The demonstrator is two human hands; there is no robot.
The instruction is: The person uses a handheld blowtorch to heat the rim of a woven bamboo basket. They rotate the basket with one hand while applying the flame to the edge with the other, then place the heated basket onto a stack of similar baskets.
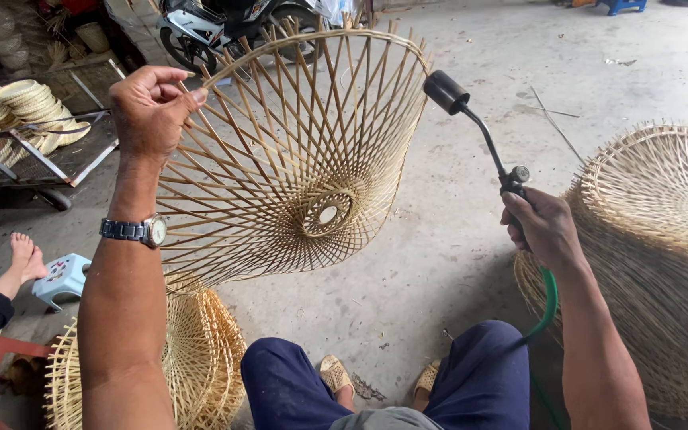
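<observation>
Basket [296, 159] in my left hand [149, 111], fingers pinching its rim, tilts mouth-up before the torch [479, 135] my right hand [547, 227] grips closed; singeing stray fibres seems underway, needing steady turning.

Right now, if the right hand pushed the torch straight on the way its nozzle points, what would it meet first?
Probably the rim of the basket that the left hand holds up. The torch in the right hand aims up-left at it, though depth is unclear.

Woven basket [296, 159] and torch [479, 135] in hands
</observation>
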